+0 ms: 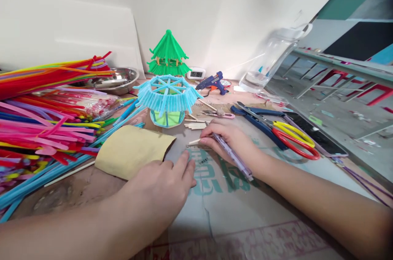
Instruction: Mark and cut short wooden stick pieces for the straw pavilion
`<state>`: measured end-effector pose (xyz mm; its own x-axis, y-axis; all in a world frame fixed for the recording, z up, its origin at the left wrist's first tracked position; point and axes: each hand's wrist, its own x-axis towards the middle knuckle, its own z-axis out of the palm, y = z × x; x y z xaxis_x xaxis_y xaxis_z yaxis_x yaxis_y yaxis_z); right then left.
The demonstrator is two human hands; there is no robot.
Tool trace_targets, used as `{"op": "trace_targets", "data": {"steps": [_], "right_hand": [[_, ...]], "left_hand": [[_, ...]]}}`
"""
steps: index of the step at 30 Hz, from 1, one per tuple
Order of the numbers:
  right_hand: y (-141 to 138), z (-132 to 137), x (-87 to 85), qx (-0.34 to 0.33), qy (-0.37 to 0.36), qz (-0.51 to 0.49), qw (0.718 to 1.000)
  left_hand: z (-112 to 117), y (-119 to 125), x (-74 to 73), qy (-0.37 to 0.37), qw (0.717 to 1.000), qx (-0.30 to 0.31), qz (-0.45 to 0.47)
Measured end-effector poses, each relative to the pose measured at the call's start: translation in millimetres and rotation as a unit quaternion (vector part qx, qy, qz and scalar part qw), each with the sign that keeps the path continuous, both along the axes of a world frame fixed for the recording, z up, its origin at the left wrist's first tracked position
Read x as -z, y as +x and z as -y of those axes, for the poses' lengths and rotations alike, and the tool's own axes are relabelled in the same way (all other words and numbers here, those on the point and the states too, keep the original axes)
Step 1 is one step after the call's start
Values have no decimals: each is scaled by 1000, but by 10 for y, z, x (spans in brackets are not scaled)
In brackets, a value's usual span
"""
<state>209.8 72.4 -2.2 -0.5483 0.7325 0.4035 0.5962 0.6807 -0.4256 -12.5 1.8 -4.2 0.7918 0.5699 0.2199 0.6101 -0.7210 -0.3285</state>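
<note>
My right hand [225, 141] grips a pale purple pen [233, 157] that slants across it. Its thumb and finger also meet at a short wooden stick [194, 142]. My left hand [167, 184] lies palm down on the covered tabletop, fingers extended, beside the lower right edge of a curled tan sheet [135, 149] that looks like sandpaper. Whether its fingers touch the sheet is unclear. Several short cut sticks [195, 125] lie just behind my right hand. Behind them stands a light-blue pipe-cleaner roof [168, 93] on a green-panelled base [167, 118].
Bundles of pipe cleaners [46, 125] and a metal bowl [118, 80] fill the left. A green pipe-cleaner roof [168, 49], a clock [196, 73] and a blue glue gun [213, 83] stand behind. Red-yellow scissors [294, 141], pliers [264, 125], a phone [316, 135] and a jug [267, 63] are right.
</note>
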Motion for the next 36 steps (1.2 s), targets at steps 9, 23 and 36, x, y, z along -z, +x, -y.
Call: {"op": "trace_targets", "data": {"steps": [9,23,36], "right_hand": [[-21,26,48,-32,-16,30,999],[-22,57,13,-63,-50,44,996],[-41,73,-6,-67,-57,53,995]], "left_hand": [[83,4,-43,-40,999,3,17],[104,48,1,-9,1000,5,23],[103,73,9,-35,999,-11,-1]]}}
